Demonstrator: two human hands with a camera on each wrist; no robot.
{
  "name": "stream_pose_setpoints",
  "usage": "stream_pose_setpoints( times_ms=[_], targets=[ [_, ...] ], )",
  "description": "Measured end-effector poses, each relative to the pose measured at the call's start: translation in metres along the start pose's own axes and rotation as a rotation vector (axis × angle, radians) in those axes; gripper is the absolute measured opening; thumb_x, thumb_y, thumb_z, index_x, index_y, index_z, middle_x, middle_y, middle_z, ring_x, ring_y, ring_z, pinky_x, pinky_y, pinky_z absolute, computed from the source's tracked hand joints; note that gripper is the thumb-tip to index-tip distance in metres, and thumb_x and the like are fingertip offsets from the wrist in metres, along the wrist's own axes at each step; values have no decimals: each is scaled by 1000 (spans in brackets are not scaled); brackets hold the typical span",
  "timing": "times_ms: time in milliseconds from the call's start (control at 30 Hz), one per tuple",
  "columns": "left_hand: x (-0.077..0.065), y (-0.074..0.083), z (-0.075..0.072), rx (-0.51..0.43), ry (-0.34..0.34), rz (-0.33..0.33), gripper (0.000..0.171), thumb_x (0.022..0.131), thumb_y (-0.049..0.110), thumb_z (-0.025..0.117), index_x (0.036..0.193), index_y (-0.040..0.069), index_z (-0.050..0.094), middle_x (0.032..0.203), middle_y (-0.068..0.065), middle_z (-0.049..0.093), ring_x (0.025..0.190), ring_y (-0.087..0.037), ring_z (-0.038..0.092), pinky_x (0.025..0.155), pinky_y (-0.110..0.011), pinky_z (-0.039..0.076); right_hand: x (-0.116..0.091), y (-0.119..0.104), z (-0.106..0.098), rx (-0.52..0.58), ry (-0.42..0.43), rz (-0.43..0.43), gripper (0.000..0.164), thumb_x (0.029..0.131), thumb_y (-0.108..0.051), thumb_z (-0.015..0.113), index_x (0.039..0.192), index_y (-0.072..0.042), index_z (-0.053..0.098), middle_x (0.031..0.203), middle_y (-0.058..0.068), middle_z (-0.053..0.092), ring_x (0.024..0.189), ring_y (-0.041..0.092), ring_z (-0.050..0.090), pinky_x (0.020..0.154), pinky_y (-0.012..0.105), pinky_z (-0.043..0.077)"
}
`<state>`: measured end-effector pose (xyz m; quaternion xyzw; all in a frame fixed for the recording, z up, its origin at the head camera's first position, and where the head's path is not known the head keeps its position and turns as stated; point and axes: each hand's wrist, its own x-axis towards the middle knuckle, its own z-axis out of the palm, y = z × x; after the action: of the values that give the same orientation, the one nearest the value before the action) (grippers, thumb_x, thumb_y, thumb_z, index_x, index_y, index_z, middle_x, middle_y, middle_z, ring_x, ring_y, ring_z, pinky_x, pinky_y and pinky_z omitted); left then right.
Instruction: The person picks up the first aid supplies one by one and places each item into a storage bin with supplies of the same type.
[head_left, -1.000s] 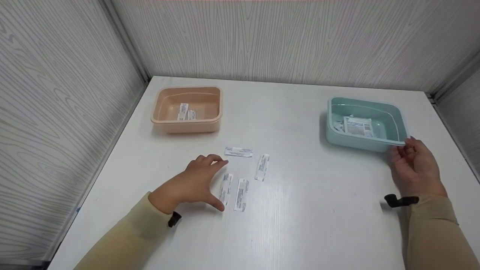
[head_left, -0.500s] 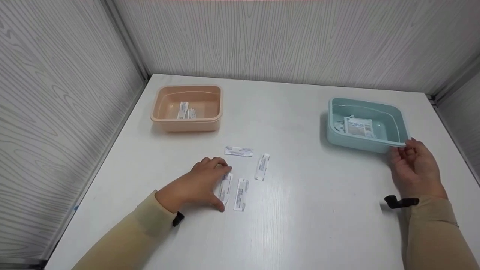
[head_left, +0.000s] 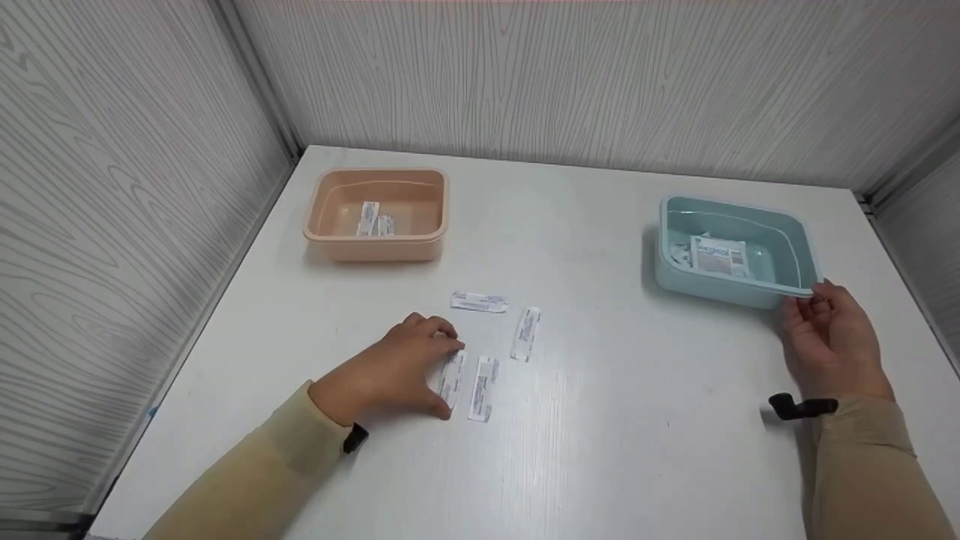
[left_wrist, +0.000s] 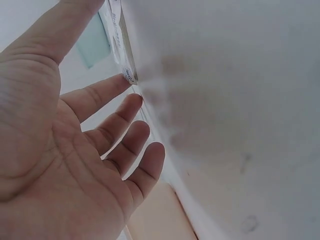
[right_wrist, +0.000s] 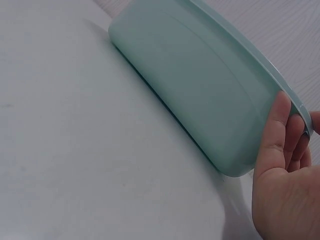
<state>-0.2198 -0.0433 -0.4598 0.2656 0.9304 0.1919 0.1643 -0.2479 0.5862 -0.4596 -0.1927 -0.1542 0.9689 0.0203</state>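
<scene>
My left hand [head_left: 397,367] spans a narrow white wrapped adhesive bandage [head_left: 453,379] lengthwise, pinching it between thumb and index finger at its two ends. In the left wrist view the index fingertip touches the printed end of this bandage [left_wrist: 128,75], while the other fingers curl loosely. Another wrapped bandage [head_left: 483,388] lies just to its right. Two more, one bandage [head_left: 479,302] crosswise and one bandage [head_left: 526,334] slanted, lie farther back. At the right, my right hand [head_left: 832,337] grips the near right corner of a light blue plastic tub [head_left: 720,290], thumb over the rim.
A peach plastic tub [head_left: 375,250] stands at the back left with a few small white packets [head_left: 367,217] inside. The blue tub holds a larger square packet [head_left: 718,256] and smaller pieces. Wood-grain panels [head_left: 570,82] border the white table.
My left hand has come down and its thumb and index finger have closed in on the ends of the leftmost bandage. My right hand stays on the blue tub's corner.
</scene>
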Motion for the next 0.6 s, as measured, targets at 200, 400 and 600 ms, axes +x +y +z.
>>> stream_pose_setpoints(
  times_ms=[200,400,600],
  targets=[
    [-2,0,0,31,-2,9,95,76,48,106,158,20,67,163,3,58,150,-24,48,131,-47,46,1,0,0,30,21,5,35,109,5,66,137,-17,62,117,10,71,112,20,71,105,34,66],
    [-4,-1,-1,53,0,27,91,80,49,103,158,19,67,162,1,60,150,-27,51,130,-50,46,1,0,0,26,26,3,36,109,5,66,136,-17,62,116,10,71,111,20,71,106,34,66],
    [-3,-4,-1,46,33,41,80,83,45,100,151,15,71,157,-1,64,144,-28,55,128,-49,48,0,0,1,-12,13,-3,33,109,5,65,135,-16,62,113,12,72,107,22,72,104,34,67]
  ],
)
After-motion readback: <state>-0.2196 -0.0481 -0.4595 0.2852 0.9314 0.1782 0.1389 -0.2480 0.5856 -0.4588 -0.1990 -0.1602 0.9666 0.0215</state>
